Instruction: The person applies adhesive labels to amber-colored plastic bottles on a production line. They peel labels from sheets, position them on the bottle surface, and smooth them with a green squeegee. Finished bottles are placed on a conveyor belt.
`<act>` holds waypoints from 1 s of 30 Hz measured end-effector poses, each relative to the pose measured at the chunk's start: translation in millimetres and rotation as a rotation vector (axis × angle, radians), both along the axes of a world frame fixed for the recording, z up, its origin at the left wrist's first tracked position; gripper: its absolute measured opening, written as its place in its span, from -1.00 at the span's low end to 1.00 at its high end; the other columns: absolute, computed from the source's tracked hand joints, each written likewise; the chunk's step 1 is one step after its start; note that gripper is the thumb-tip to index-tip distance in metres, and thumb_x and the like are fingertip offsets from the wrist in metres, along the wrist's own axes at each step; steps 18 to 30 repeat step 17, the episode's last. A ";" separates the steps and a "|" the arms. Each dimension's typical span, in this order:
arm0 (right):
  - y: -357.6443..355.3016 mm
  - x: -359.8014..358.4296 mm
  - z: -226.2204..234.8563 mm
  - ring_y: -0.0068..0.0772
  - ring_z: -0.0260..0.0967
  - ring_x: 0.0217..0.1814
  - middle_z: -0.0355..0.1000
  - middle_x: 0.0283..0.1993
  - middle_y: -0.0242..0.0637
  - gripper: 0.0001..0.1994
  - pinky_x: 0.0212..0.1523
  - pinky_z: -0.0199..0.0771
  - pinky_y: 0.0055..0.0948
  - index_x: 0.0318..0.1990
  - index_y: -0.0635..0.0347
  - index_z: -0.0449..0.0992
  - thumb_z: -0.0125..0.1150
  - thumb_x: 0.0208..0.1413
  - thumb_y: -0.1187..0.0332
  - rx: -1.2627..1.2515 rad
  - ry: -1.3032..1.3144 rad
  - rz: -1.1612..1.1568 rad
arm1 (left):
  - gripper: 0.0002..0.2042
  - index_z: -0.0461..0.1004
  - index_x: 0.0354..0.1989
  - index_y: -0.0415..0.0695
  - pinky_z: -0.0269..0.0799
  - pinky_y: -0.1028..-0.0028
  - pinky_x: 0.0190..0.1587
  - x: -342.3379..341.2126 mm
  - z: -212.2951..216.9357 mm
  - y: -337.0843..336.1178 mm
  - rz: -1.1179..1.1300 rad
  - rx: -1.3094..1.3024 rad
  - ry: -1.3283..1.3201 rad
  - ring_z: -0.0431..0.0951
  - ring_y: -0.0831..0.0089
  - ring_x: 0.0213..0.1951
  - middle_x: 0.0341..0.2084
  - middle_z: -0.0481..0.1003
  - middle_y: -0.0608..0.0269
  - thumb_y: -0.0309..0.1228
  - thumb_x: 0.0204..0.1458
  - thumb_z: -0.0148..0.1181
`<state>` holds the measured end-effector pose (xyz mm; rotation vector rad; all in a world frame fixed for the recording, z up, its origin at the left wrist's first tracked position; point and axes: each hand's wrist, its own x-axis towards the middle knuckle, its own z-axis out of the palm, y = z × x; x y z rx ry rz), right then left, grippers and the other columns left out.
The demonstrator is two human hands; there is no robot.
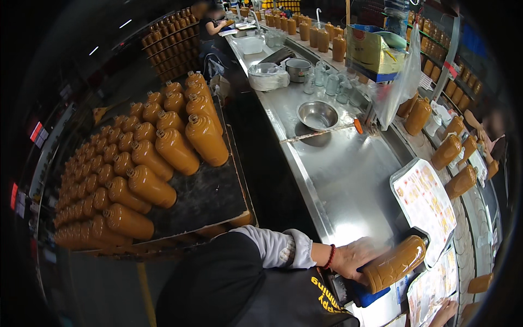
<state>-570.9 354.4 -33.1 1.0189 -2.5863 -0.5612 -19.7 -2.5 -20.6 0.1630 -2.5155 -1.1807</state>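
Observation:
A glossy brown bottle lies tilted over a dark blue pad, its neck pointing up to the right. My left hand, slightly blurred, is closed round its lower end; a red bead bracelet circles that wrist. Raised patterns show on the bottle's side. Down at the lower right, my right hand has its fingers bent in at the edge of a printed sheet with small coloured figures; the fingertips are partly cut off by the frame. A second, larger printed sheet lies beyond the bottle's neck.
Many brown bottles stand in rows on a dark-topped platform to the left. On the steel worktop are a metal bowl, an orange-tipped stick and glass jars. More bottles line the conveyor at right. Other people are nearby.

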 end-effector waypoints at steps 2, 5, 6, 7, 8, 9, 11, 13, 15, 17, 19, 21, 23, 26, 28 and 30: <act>-14.8 21.8 13.3 0.06 0.26 0.22 0.24 0.25 0.02 -0.60 0.25 0.20 -0.04 0.19 0.26 0.22 0.09 0.35 0.23 -0.213 -0.030 0.183 | 0.20 -0.20 0.48 -0.35 -0.05 0.06 0.41 -1.3 -11.1 1.5 0.055 -0.164 0.133 0.12 -0.13 0.33 0.29 0.17 -0.25 0.26 -0.10 0.30; -59.9 77.7 55.9 0.05 0.33 0.03 0.33 0.01 0.04 -0.81 0.07 0.29 -0.10 -0.12 0.38 0.35 0.06 0.35 0.38 -0.532 -0.070 0.455 | 0.22 -0.28 0.50 -0.32 -0.11 0.04 0.42 -0.2 -10.3 2.8 0.063 -0.198 0.169 0.07 -0.16 0.34 0.32 0.13 -0.24 0.19 -0.11 0.37; -60.5 86.0 66.7 0.05 0.35 -0.04 0.36 -0.07 0.04 -0.83 0.01 0.33 -0.12 -0.22 0.42 0.39 0.05 0.35 0.42 -0.636 -0.071 0.537 | 0.23 -0.30 0.51 -0.30 -0.13 0.03 0.43 -2.0 -6.7 2.7 0.041 -0.174 0.164 0.06 -0.18 0.34 0.33 0.11 -0.24 0.16 -0.12 0.39; -57.0 88.9 71.3 0.06 0.33 0.06 0.32 0.05 0.06 -0.90 0.09 0.31 -0.13 -0.20 0.40 0.35 0.04 0.33 0.51 -0.654 -0.138 0.508 | 0.23 -0.30 0.52 -0.26 -0.16 0.02 0.43 -3.8 -2.7 3.1 0.018 -0.144 0.201 0.05 -0.19 0.34 0.33 0.11 -0.25 0.13 -0.13 0.41; -65.8 101.9 78.7 0.06 0.32 0.08 0.32 0.07 0.05 -0.90 0.11 0.30 -0.14 -0.20 0.39 0.36 0.04 0.33 0.50 -0.653 -0.168 0.534 | 0.23 -0.30 0.53 -0.23 -0.18 0.01 0.43 -2.4 0.5 3.0 0.010 -0.115 0.225 0.05 -0.20 0.34 0.33 0.11 -0.26 0.10 -0.14 0.43; -74.6 116.4 86.3 0.06 0.32 0.11 0.32 0.09 0.05 -0.90 0.14 0.29 -0.15 -0.20 0.39 0.36 0.04 0.33 0.50 -0.653 -0.199 0.562 | 0.23 -0.30 0.53 -0.19 -0.20 0.00 0.43 -0.8 4.1 2.5 0.003 -0.087 0.248 0.05 -0.21 0.34 0.33 0.11 -0.27 0.07 -0.15 0.46; -81.9 140.4 100.5 0.06 0.29 0.18 0.31 0.15 0.05 -0.90 0.21 0.25 -0.19 -0.22 0.37 0.34 0.03 0.34 0.50 -0.646 -0.263 0.556 | 0.21 -0.29 0.55 -0.09 -0.23 -0.02 0.44 -0.3 12.2 1.4 -0.014 -0.149 0.267 0.03 -0.22 0.35 0.33 0.11 -0.28 0.05 -0.16 0.47; -87.9 171.2 117.9 0.06 0.29 0.18 0.31 0.14 0.05 -0.91 0.22 0.24 -0.19 -0.23 0.36 0.34 0.02 0.34 0.50 -0.624 -0.247 0.579 | 0.20 -0.28 0.56 0.00 -0.24 -0.03 0.44 -3.1 21.1 -1.3 -0.042 -0.190 0.282 0.01 -0.22 0.37 0.34 0.10 -0.28 0.04 -0.16 0.47; -98.0 200.8 131.2 0.06 0.29 0.19 0.32 0.15 0.04 -0.92 0.24 0.22 -0.16 -0.22 0.35 0.34 0.00 0.34 0.51 -0.591 -0.272 0.588 | 0.18 -0.27 0.56 0.07 -0.25 -0.04 0.45 2.3 36.3 -3.2 -0.056 -0.238 0.262 -0.01 -0.22 0.38 0.36 0.07 -0.27 0.04 -0.14 0.47; -103.4 217.9 138.2 0.08 0.26 0.24 0.31 0.18 0.02 -0.90 0.27 0.20 -0.14 -0.21 0.34 0.34 0.03 0.34 0.48 -0.588 -0.358 0.620 | 0.12 -0.22 0.55 0.17 -0.28 -0.05 0.47 -2.2 31.4 -2.4 -0.090 -0.296 0.290 -0.05 -0.23 0.41 0.47 -0.15 -0.21 0.06 -0.11 0.44; -103.4 217.9 138.2 0.08 0.26 0.24 0.31 0.18 0.02 -0.90 0.27 0.20 -0.14 -0.21 0.34 0.34 0.03 0.34 0.48 -0.588 -0.358 0.620 | 0.12 -0.22 0.55 0.17 -0.28 -0.05 0.47 -2.2 31.4 -2.4 -0.090 -0.296 0.290 -0.05 -0.23 0.41 0.47 -0.15 -0.21 0.06 -0.11 0.44; -103.4 217.9 138.2 0.08 0.26 0.24 0.31 0.18 0.02 -0.90 0.27 0.20 -0.14 -0.21 0.34 0.34 0.03 0.34 0.48 -0.588 -0.358 0.620 | 0.12 -0.22 0.55 0.17 -0.28 -0.05 0.47 -2.2 31.4 -2.4 -0.090 -0.296 0.290 -0.05 -0.23 0.41 0.47 -0.15 -0.21 0.06 -0.11 0.44; -103.4 217.9 138.2 0.08 0.26 0.24 0.31 0.18 0.02 -0.90 0.27 0.20 -0.14 -0.21 0.34 0.34 0.03 0.34 0.48 -0.588 -0.358 0.620 | 0.12 -0.22 0.55 0.17 -0.28 -0.05 0.47 -2.2 31.4 -2.4 -0.090 -0.296 0.290 -0.05 -0.23 0.41 0.47 -0.15 -0.21 0.06 -0.11 0.44; -103.4 217.9 138.2 0.08 0.26 0.24 0.31 0.18 0.02 -0.90 0.27 0.20 -0.14 -0.21 0.34 0.34 0.03 0.34 0.48 -0.588 -0.358 0.620 | 0.12 -0.22 0.55 0.17 -0.28 -0.05 0.47 -2.2 31.4 -2.4 -0.090 -0.296 0.290 -0.05 -0.23 0.41 0.47 -0.15 -0.21 0.06 -0.11 0.44; -103.4 217.9 138.2 0.08 0.26 0.24 0.31 0.18 0.02 -0.90 0.27 0.20 -0.14 -0.21 0.34 0.34 0.03 0.34 0.48 -0.588 -0.358 0.620 | 0.12 -0.22 0.55 0.17 -0.28 -0.05 0.47 -2.2 31.4 -2.4 -0.090 -0.296 0.290 -0.05 -0.23 0.41 0.47 -0.15 -0.21 0.06 -0.11 0.44; -103.4 217.9 138.2 0.08 0.26 0.24 0.31 0.18 0.02 -0.90 0.27 0.20 -0.14 -0.21 0.34 0.34 0.03 0.34 0.48 -0.588 -0.358 0.620 | 0.12 -0.22 0.55 0.17 -0.28 -0.05 0.47 -2.2 31.4 -2.4 -0.090 -0.296 0.290 -0.05 -0.23 0.41 0.47 -0.15 -0.21 0.06 -0.11 0.44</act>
